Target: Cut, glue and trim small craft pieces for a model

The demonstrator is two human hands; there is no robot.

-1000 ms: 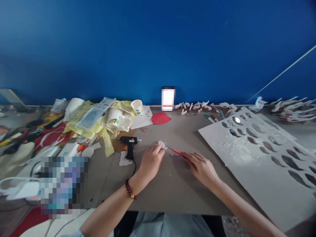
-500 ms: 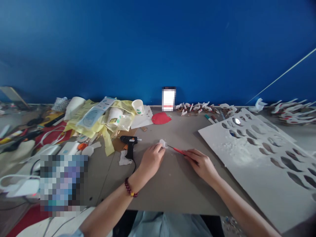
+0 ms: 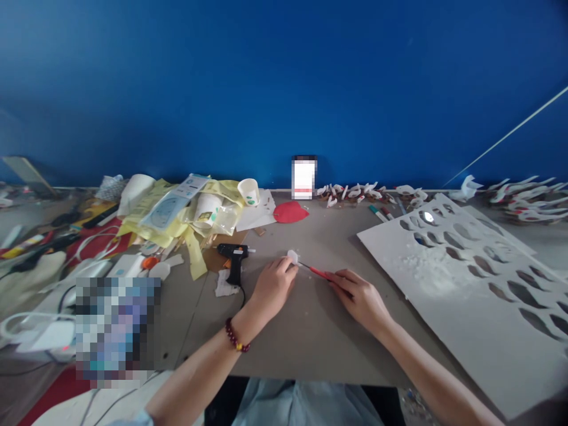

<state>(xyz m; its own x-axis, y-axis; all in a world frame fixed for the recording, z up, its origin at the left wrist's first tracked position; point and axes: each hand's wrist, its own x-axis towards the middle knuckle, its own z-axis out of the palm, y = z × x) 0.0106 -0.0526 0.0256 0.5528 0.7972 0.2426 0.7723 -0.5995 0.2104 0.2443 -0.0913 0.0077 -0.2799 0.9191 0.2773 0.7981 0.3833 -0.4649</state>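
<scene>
My left hand (image 3: 276,283), wearing a dark red bead bracelet, presses its fingertips on a small white piece (image 3: 293,256) at the middle of the grey table. The piece looks like foam; its lower part is hidden under my fingers. My right hand (image 3: 360,296) is closed round the red handle of a craft knife (image 3: 320,273). Its thin metal tip points left and meets the right edge of the white piece. White crumbs lie around my fingers. Left of my left hand lies a black glue gun (image 3: 234,260), its cable running under my wrist.
A white board (image 3: 461,331) with leaf-shaped holes and white crumbs covers the right side. A red leaf shape (image 3: 290,212) lies farther back, near a lit phone (image 3: 304,177) against the blue wall. Paper cups (image 3: 248,192), yellow packaging and a power strip crowd the left.
The knife tip has moved slightly left, up to the white piece, and my right hand has shifted left with it. My left hand keeps its hold on the piece.
</scene>
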